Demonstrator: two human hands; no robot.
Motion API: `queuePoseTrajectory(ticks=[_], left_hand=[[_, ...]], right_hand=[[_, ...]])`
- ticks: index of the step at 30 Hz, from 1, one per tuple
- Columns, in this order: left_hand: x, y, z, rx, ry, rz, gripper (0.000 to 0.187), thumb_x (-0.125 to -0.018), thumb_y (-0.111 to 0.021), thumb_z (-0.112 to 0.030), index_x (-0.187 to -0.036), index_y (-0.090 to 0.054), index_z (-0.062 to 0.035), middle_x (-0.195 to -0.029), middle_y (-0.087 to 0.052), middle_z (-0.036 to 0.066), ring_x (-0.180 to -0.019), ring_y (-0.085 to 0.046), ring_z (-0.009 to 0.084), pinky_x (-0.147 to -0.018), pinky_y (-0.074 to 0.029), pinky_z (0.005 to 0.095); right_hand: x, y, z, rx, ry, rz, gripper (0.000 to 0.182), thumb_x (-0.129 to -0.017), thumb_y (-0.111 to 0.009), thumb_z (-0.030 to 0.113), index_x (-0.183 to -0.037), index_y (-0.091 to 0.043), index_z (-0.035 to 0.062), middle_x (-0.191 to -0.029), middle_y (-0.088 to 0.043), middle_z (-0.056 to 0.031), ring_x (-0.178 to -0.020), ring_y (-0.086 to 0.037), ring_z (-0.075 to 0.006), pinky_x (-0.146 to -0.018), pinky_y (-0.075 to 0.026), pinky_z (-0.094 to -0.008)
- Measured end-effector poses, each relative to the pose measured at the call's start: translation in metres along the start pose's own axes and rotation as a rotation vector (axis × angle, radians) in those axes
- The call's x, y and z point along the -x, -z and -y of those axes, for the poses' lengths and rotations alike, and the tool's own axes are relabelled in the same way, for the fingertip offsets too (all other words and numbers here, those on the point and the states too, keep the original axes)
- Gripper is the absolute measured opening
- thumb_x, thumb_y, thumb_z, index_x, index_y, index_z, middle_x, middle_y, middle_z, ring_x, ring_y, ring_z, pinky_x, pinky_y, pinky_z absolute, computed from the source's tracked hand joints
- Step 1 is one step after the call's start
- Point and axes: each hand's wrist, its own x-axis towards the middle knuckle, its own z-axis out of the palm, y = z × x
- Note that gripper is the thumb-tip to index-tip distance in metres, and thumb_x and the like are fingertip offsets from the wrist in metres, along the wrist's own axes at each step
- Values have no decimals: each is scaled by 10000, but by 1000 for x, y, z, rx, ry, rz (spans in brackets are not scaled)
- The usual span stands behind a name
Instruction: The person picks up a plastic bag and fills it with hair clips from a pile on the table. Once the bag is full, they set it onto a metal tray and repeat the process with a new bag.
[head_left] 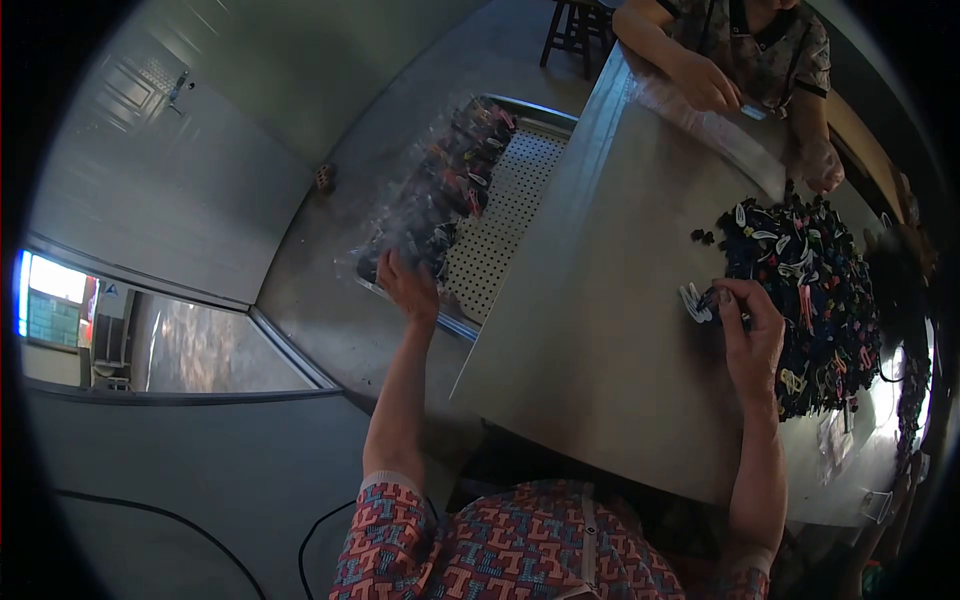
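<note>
My left hand (408,292) is over the near end of a perforated metal tray (505,200), its fingers apart against clear plastic bags (425,225) of dark and coloured hair clips. Blur hides exactly how the fingertips meet the plastic. Above the table, my right hand (752,335) pinches a few hair clips (695,303), white ones and something dark, between thumb and fingers. Just beyond it spreads a big pile of mixed hair clips (800,290), mostly black with white, pink and yellow pieces.
Across the grey table (600,330) a person (750,60) works with both hands by a long clear plastic sheet (715,135). A wooden stool (578,35) stands at the back. Small plastic bags (835,440) lie near the right edge. Dark cables (170,515) run at lower left.
</note>
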Motion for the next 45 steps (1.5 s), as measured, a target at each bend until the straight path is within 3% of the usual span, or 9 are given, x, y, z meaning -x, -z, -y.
queuePoseTrajectory(ticks=[2, 4, 10, 22, 26, 31, 33, 36, 45], left_hand=[[6, 5, -2, 14, -156, 93, 457, -821, -652, -109, -1257, -565, -6, -1262, -575, 164, -1339, -402, 368, -1132, -306, 486], [17, -2, 11, -101, -421, 488, 395, -818, -609, -138, -1200, -609, -36, -1257, -587, 119, -1322, -424, 366, -1146, -295, 489], [15, -2, 14, -400, -515, 704, 267, -853, -560, -166, -1083, -668, -82, -1203, -607, 83, -1333, -430, 346, -1177, -243, 503], [-11, 2, 43, -430, -709, 899, 343, -827, -595, -139, -1158, -671, -88, -1242, -616, 117, -1335, -439, 353, -1188, -248, 507], [-13, -9, 50, -225, -762, 766, 374, -880, -564, -155, -1233, -620, -45, -1272, -597, 162, -1267, -482, 396, -1131, -328, 534], [-54, 3, 10, 4, -658, 618, 383, -913, -576, -111, -1287, -598, -29, -1309, -591, 172, -1251, -512, 389, -1091, -374, 511], [-79, 10, -26, 198, -343, 573, 355, -949, -591, -116, -1291, -598, -21, -1294, -615, 150, -1238, -550, 315, -1079, -398, 432], [-105, 73, -152, 573, -59, 685, 324, -976, -591, -126, -1280, -606, -15, -1258, -641, 126, -1184, -590, 232, -1037, -428, 358], [-78, 102, -322, 986, -381, 1073, 284, -938, -638, -96, -1210, -636, -10, -1151, -685, 83, -1073, -631, 157, -928, -489, 310]], right_hand=[[0, 0, 2, -8, -1, 1, 117, -944, -618, 28, -1023, -692, -18, -865, -655, -55, -751, -580, -101, -705, -469, -249], [0, 0, 2, 2, 10, 6, 117, -942, -619, 27, -1023, -692, -15, -869, -656, -56, -753, -582, -104, -706, -471, -250], [0, 0, 3, 46, 32, 27, 120, -931, -618, 18, -1023, -691, -7, -877, -656, -64, -759, -590, -113, -710, -475, -252], [0, 2, 1, 77, 103, 19, 105, -891, -653, 18, -984, -701, 6, -872, -665, -114, -752, -650, -212, -660, -510, -310], [-2, 11, 4, 38, 195, -15, 113, -892, -658, 27, -991, -698, -8, -868, -678, -116, -753, -665, -226, -658, -518, -328], [-10, 39, 23, -43, 147, -61, 137, -917, -651, 66, -1026, -704, 1, -859, -698, -93, -734, -674, -160, -670, -527, -285], [-13, 56, 28, -24, 143, -71, 147, -930, -651, 83, -1043, -707, 6, -858, -706, -80, -739, -669, -120, -683, -527, -263], [-7, 89, 39, 19, 90, -166, 159, -881, -673, 124, -981, -727, 12, -831, -730, -118, -725, -710, -211, -674, -538, -312], [98, 224, -59, 554, -276, -645, 188, -899, -675, 146, -1058, -736, 67, -954, -729, -131, -850, -707, -258, -799, -546, -362]])
